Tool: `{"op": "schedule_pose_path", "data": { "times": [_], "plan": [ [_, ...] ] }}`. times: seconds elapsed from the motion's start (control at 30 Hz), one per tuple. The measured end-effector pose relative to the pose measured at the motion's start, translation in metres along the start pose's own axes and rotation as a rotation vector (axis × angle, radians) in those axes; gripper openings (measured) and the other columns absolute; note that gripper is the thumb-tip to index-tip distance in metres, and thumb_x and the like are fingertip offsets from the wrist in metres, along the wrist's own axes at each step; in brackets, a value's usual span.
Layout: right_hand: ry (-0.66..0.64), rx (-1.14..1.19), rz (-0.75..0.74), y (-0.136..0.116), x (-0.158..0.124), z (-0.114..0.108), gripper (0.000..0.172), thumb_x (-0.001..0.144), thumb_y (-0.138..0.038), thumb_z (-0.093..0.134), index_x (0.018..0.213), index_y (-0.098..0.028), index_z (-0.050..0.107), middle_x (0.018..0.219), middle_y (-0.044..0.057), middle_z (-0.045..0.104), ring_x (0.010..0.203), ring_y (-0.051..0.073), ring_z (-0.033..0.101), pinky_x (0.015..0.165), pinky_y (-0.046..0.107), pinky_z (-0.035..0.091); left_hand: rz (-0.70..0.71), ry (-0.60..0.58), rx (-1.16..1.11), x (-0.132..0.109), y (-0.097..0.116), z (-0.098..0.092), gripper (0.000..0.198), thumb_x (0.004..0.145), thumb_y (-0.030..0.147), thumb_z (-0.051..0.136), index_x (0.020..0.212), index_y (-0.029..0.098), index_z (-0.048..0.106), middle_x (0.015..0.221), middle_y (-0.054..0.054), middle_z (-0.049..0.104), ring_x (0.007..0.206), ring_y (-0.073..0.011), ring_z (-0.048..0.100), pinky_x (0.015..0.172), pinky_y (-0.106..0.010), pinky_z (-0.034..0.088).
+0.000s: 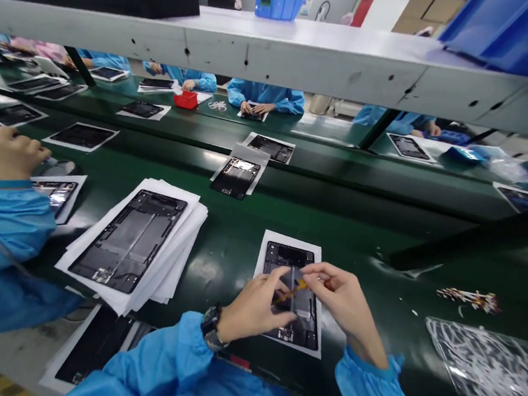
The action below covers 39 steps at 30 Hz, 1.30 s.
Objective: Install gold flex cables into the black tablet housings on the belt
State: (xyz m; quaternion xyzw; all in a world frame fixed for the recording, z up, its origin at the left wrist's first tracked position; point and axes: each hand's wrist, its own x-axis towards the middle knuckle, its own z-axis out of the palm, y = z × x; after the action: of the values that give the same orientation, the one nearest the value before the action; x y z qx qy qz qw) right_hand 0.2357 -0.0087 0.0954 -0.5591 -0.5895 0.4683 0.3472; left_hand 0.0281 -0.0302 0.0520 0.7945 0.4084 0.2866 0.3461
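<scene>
In front of me a black tablet housing (305, 326) lies on a white sheet (262, 257). Above it, an orange flex cable (301, 284) is between my hands. My right hand (341, 296) pinches the cable's upper end between thumb and fingertips. My left hand (253, 306), with a dark watch (213, 327) at the wrist, curls around the lower end; its thumb and index finger are apart, and other fingers are partly hidden at the cable. Left of my hands, another tablet housing (131, 241) tops a stack of white sheets (183, 259).
To the right lie a bunch of small flex cables (471, 299) and a clear bag of white strips (499, 376). A shelf (305, 56) crosses overhead on dark posts. At left is a co-worker's hand (11, 155). More housings lie on the green bench (222, 244).
</scene>
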Motion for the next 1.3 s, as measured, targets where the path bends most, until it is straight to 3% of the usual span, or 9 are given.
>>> {"op": "schedule_pose_path", "data": {
  "times": [0.1,0.23,0.37,0.53,0.73,1.07,1.3],
  "plan": [
    [-0.034,-0.074,0.014,0.011,0.035,-0.001,0.029,0.077,-0.042,0.066,0.086,-0.015,0.070,0.071,0.005,0.069,0.064,0.017,0.062,0.058,0.026,0.046,0.050,0.035,0.324,0.001,-0.016,0.013,0.046,0.092,0.012,0.049,0.137,0.013,0.040,0.093,-0.006,0.067,0.086,-0.0219,0.064,0.081,-0.038,0.052],
    [-0.199,-0.238,0.006,0.035,0.080,0.007,0.021,0.079,-0.033,0.059,0.083,-0.014,0.068,0.072,0.006,0.071,0.068,0.018,0.064,0.066,0.028,0.048,0.158,0.007,0.556,0.001,-0.037,0.008,0.024,0.094,0.008,0.045,0.114,0.014,0.056,0.092,-0.007,0.065,0.092,-0.0239,0.061,0.078,-0.037,0.051],
    [-0.314,-0.351,-0.017,0.051,0.118,0.023,0.016,0.077,-0.027,0.059,0.075,-0.015,0.069,0.066,0.004,0.068,0.063,0.015,0.060,0.060,0.025,0.044,0.190,-0.066,0.654,0.010,-0.046,-0.001,0.024,0.093,0.008,0.049,0.115,0.012,0.056,0.090,-0.006,0.065,0.082,-0.0216,0.061,0.071,-0.035,0.050],
    [-0.358,-0.469,-0.041,0.058,0.149,0.037,0.010,0.075,-0.019,0.061,0.072,-0.015,0.069,0.064,0.000,0.064,0.059,0.012,0.054,0.058,0.023,0.038,0.189,-0.089,0.706,0.024,-0.055,0.001,0.030,0.091,0.007,0.051,0.121,0.008,0.053,0.092,-0.007,0.065,0.083,-0.0219,0.062,0.071,-0.036,0.052],
    [-0.352,-0.553,-0.032,0.059,0.158,0.043,0.006,0.075,-0.013,0.064,0.077,-0.017,0.068,0.062,-0.004,0.057,0.057,0.010,0.049,0.055,0.021,0.033,0.173,-0.098,0.659,0.032,-0.062,0.007,0.027,0.093,0.010,0.050,0.119,0.011,0.055,0.093,-0.007,0.065,0.085,-0.0215,0.063,0.072,-0.035,0.053],
    [-0.339,-0.741,0.054,0.059,0.164,0.036,0.010,0.076,-0.022,0.074,0.077,-0.020,0.065,0.071,-0.002,0.064,0.064,0.012,0.056,0.057,0.022,0.033,0.200,-0.073,0.526,0.031,-0.069,0.011,0.026,0.096,0.011,0.045,0.119,0.013,0.057,0.096,-0.007,0.067,0.089,-0.0201,0.064,0.078,-0.034,0.054],
    [-0.300,-0.939,-0.018,0.045,0.143,0.041,0.014,0.080,-0.028,0.074,0.083,-0.022,0.062,0.083,0.004,0.069,0.083,0.021,0.064,0.062,0.026,0.033,0.209,-0.050,0.484,0.028,-0.070,0.014,0.023,0.099,0.015,0.043,0.114,0.013,0.060,0.096,-0.008,0.069,0.091,-0.0189,0.067,0.081,-0.033,0.053]
  ]
}}
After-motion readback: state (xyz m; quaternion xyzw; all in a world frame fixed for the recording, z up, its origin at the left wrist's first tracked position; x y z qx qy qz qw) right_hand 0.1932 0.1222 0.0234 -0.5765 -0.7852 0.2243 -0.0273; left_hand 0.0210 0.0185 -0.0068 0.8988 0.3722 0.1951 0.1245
